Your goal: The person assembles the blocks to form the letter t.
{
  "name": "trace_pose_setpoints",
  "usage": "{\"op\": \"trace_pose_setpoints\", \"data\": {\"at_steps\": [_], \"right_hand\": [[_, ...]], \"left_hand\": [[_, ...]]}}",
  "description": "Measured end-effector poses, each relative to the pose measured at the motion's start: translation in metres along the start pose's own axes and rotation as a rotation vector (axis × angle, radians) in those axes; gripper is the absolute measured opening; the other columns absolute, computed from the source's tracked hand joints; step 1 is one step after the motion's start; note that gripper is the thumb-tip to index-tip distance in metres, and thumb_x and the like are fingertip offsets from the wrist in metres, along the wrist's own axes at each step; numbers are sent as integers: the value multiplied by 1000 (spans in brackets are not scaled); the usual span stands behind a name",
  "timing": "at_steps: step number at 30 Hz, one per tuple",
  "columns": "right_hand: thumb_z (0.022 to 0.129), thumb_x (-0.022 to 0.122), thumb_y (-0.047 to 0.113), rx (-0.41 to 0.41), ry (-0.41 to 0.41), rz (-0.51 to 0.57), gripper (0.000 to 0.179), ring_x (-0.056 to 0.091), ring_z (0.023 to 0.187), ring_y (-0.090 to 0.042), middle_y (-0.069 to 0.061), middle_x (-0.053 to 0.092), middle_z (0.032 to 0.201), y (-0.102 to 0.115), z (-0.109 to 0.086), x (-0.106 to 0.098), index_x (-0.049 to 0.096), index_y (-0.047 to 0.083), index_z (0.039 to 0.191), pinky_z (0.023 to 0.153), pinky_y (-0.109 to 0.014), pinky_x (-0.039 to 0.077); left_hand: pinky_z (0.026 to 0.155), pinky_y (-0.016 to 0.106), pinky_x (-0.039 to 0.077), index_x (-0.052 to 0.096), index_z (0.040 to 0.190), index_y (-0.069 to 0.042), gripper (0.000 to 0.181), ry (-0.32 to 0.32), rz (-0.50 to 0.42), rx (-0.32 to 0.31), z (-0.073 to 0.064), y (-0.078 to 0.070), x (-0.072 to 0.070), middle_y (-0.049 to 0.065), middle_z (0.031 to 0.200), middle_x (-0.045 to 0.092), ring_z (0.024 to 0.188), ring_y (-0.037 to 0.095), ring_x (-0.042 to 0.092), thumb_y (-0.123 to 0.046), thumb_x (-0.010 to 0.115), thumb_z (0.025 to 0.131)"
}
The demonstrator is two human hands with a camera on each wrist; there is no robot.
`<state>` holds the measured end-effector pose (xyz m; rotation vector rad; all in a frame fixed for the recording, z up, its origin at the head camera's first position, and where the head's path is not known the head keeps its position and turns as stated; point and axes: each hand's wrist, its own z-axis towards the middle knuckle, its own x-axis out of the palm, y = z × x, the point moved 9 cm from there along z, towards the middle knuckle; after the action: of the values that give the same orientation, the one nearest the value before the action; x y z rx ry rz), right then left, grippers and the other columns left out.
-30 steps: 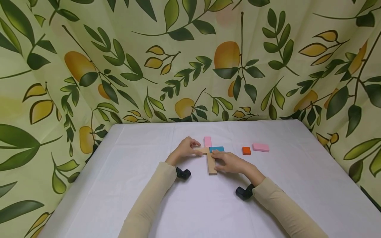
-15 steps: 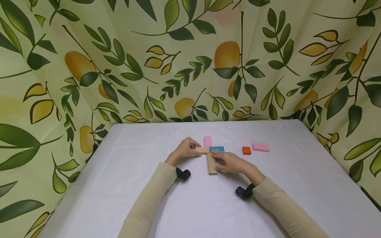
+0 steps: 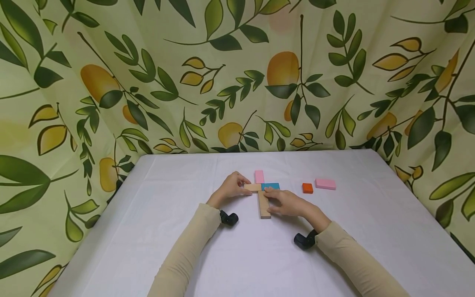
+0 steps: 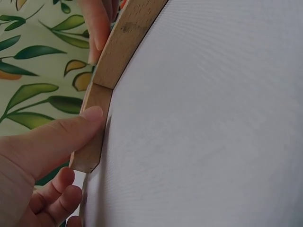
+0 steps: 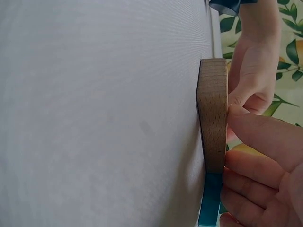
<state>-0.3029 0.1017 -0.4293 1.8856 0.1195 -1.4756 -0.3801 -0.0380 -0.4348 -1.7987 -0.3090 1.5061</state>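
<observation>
In the head view, my left hand [image 3: 231, 185] pinches the left end of a short plain wooden block [image 3: 254, 187] between thumb and fingers. Its thumb lies along the near side of that block [image 4: 97, 142] in the left wrist view. The short block meets a blue block [image 3: 272, 185] end to end. A longer wooden block [image 3: 264, 205] runs from them toward me. My right hand [image 3: 291, 202] rests its thumb at the long block's edge and its fingers on the blue block [image 5: 210, 201]. A pink block [image 3: 259, 176] stretches away behind the row.
Off to the right lie a small orange-red block [image 3: 307, 188] and another pink block [image 3: 325, 184]. A white cloth covers the table [image 3: 237, 255]. A leaf-and-fruit patterned curtain [image 3: 237, 74] hangs behind and at both sides.
The left fingers and the short wooden block have shifted slightly, showing more of the block's top than a second ago. My right hand stays where it was.
</observation>
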Motion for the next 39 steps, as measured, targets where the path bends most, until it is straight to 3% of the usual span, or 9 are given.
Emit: {"op": "trace_pose_setpoints", "data": {"at_steps": [6, 12, 17, 29, 33, 39], "right_hand": [[90, 68, 23, -6, 1, 3, 56, 38, 141, -38, -21, 41, 150, 1, 1, 1, 51, -2, 136, 113, -51, 34], [90, 67, 23, -11, -6, -5, 55, 38, 141, -39, -22, 42, 150, 2, 0, 0, 52, -2, 136, 113, -51, 35], [90, 68, 22, -5, -3, 5, 54, 38, 141, -38, -21, 42, 150, 0, 0, 1, 52, -2, 135, 113, -51, 35], [91, 66, 27, -65, -33, -3, 54, 41, 138, -40, -24, 45, 147, 7, -4, -5, 54, -4, 133, 111, -52, 36], [89, 68, 21, -39, -17, 26, 54, 39, 140, -40, -23, 43, 149, 5, -2, -3, 53, -4, 134, 113, -52, 34], [89, 68, 22, -15, -12, -16, 54, 39, 141, -38, -21, 42, 150, 0, 2, 0, 52, -3, 135, 113, -51, 34]], "left_hand": [[76, 22, 41, 73, 109, -7, 37, 6, -24, 6, 2, -2, -1, 12, 104, 59, 89, 17, 52, -24, 81, 77], [78, 23, 42, 68, 118, -4, 37, -49, -100, 16, 9, -6, -2, 16, 107, 60, 93, 21, 53, -23, 72, 86], [78, 23, 43, 63, 125, -3, 42, -85, -98, 29, 19, -6, 2, 17, 105, 61, 93, 21, 54, -22, 70, 88], [74, 24, 36, 59, 133, -12, 48, -38, -44, -94, 35, 1, 10, 13, 102, 60, 92, 19, 48, -32, 67, 90], [76, 25, 38, 61, 131, -15, 46, -37, -20, -112, 36, 2, 12, 13, 109, 62, 94, 18, 50, -34, 67, 89], [84, 30, 43, 62, 130, -18, 46, -26, -36, -144, 36, 4, 13, 13, 114, 62, 100, 20, 52, -35, 69, 88]]}}
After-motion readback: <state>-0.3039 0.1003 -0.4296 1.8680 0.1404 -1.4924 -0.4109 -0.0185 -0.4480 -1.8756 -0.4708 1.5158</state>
